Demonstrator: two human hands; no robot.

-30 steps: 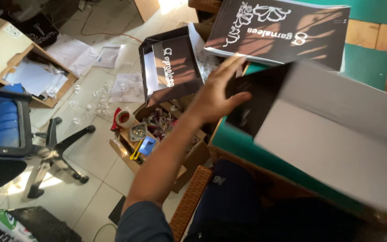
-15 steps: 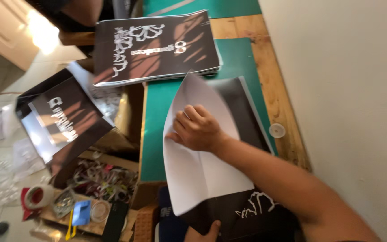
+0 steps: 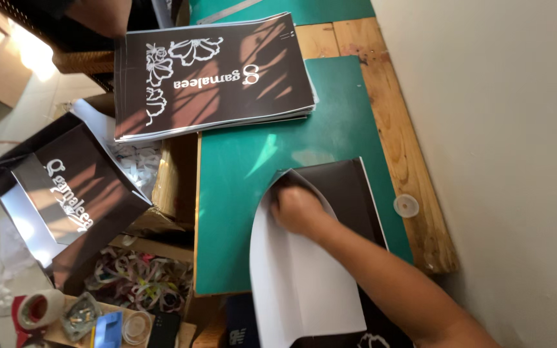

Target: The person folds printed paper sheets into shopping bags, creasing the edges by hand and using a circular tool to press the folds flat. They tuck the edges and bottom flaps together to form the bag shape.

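Observation:
My right hand (image 3: 298,209) is closed into a fist and presses down on a large sheet, black on one side and white on the other (image 3: 301,290). The sheet's white flap is folded over its black face, and my fist rests on the curved top of that fold. The sheet lies on a green cutting mat (image 3: 259,148) on a wooden table (image 3: 414,148). My forearm comes in from the lower right. My left hand is out of sight.
A stack of black sheets with white flower print (image 3: 214,77) lies at the mat's far end. Left of the table stand an open black paper bag (image 3: 66,187), a cardboard box of scraps (image 3: 136,283) and a tape roll (image 3: 33,309). A clear cap (image 3: 406,205) lies by the wall.
My view swung from the floor and bag onto the table. The sheet came down onto the green mat, and my right hand slid up along the folded flap to its top.

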